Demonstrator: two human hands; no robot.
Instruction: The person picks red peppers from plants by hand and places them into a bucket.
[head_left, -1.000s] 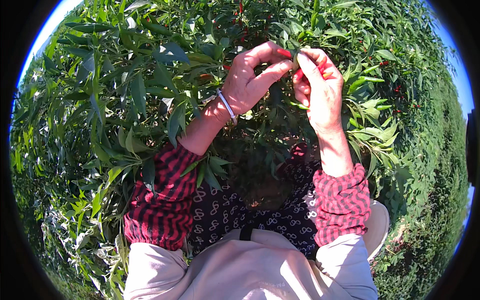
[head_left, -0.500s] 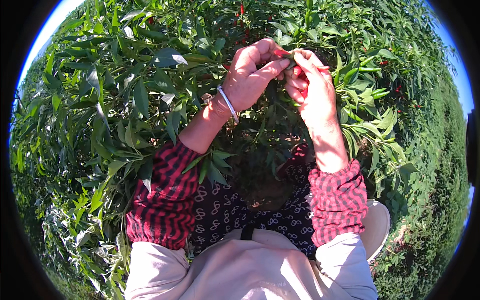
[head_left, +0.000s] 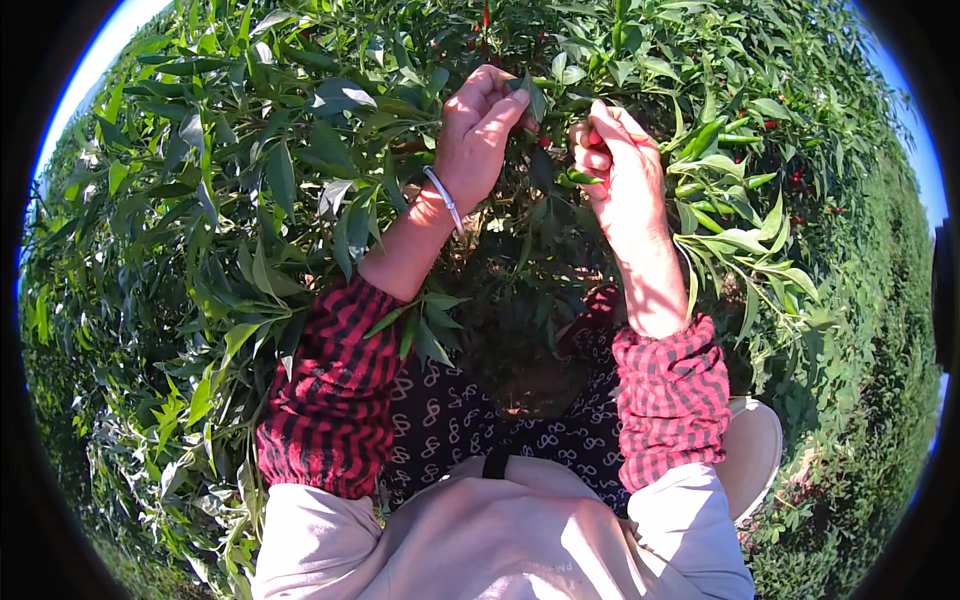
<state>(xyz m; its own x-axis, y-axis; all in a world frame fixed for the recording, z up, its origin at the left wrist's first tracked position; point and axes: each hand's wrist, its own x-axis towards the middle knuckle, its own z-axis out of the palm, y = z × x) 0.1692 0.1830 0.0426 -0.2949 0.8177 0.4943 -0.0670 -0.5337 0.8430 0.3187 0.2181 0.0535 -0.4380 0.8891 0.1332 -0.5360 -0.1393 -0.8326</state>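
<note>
My left hand (head_left: 474, 135), with a silver bangle (head_left: 445, 200) at the wrist, is closed in a pinch among the chili plants. A dark green leaf (head_left: 534, 98) lies against its thumb tip and partly hides what the fingers hold. To its right, my right hand (head_left: 625, 168) has its fingers curled in; their contents are hidden. A green chili (head_left: 584, 177) shows at the lower edge of these curled fingers. A bit of red chili (head_left: 544, 143) is visible between the two hands.
Green chilies (head_left: 705, 140) hang among leaves right of my right hand. Red chilies (head_left: 486, 18) stand farther back. Dense foliage (head_left: 200, 200) rises close on the left. A pale round-edged object (head_left: 752, 455) sits beside my right leg.
My hands, which met over a red chili and a leaf, have come apart. The left has moved left and slightly away; the red chili no longer shows between the fingertips.
</note>
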